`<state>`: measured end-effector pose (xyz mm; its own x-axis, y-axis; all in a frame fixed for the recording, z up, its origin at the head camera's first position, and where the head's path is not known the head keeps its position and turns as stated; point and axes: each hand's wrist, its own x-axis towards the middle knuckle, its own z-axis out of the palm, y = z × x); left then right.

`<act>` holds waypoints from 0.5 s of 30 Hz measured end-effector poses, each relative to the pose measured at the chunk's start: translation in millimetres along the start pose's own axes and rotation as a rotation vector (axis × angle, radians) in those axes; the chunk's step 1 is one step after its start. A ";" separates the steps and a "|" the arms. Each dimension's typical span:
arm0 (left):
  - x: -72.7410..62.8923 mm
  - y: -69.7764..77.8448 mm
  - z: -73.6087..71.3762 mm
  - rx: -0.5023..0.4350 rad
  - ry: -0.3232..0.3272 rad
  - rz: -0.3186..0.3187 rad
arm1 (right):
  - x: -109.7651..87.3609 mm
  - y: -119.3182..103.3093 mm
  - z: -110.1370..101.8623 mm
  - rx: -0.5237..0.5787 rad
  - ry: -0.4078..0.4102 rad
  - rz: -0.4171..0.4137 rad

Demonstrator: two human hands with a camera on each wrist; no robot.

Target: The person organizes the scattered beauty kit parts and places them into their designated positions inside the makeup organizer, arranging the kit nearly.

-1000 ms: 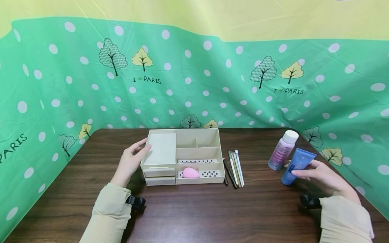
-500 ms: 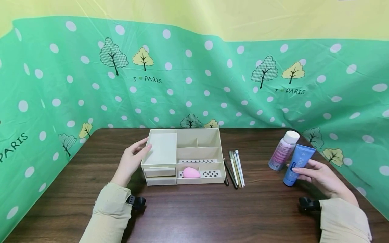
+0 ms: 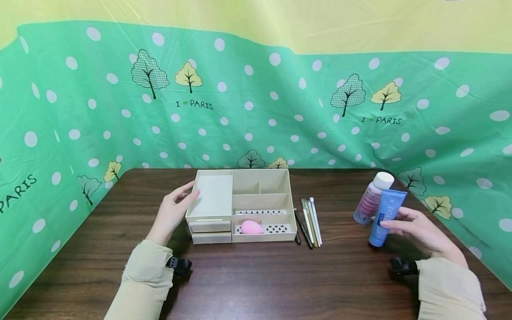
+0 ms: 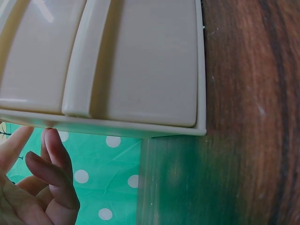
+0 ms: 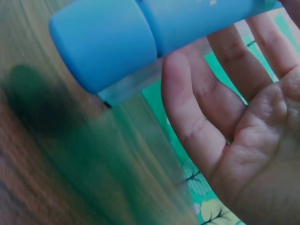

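My left hand (image 3: 170,218) touches the left side of a cream desktop organizer (image 3: 212,195). In the left wrist view its fingertips meet the organizer's side wall (image 4: 112,129), beside the drawer fronts. With thumb and fingers, my right hand (image 3: 424,233) holds a blue squeeze tube (image 3: 386,218), cap down and leaning slightly right. The right wrist view shows the blue cap (image 5: 103,44) just over the wood, with a dark shadow near it. Right behind the tube, partly covered by it, stands a pink-purple bottle (image 3: 368,202) with a white cap.
A pink makeup sponge (image 3: 252,227) lies in the organizer's front compartment. Right of the organizer, several slim brushes or pencils (image 3: 312,222) lie side by side on the dark wooden table (image 3: 280,280). A green dotted cloth (image 3: 248,98) hangs behind the table and along its sides.
My right hand has brought the blue tube a little to the left and tipped it more upright, so it overlaps the bottle more. My left hand and the organizer stay put.
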<state>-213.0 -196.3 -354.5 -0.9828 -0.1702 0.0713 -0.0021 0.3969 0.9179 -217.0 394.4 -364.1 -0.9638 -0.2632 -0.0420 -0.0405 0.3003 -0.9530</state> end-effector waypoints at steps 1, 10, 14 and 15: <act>0.1 0.0 -0.1 -0.002 0.001 0.001 | 0.4 -2.4 1.4 -0.018 -0.002 0.004; -0.4 -0.2 -0.6 -0.005 0.001 0.004 | 6.2 -28.1 23.2 -0.114 -0.011 -0.025; -0.3 0.1 -0.1 -0.007 0.005 0.007 | 10.6 -40.0 36.8 -0.154 -0.023 -0.073; -0.1 0.2 0.0 -0.009 0.007 0.008 | 11.6 -42.7 40.0 -0.166 -0.019 -0.087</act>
<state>-212.9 -196.2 -354.3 -0.9816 -0.1731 0.0809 0.0070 0.3904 0.9206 -215.9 341.8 -335.9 -0.9499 -0.3111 0.0312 -0.1675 0.4222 -0.8909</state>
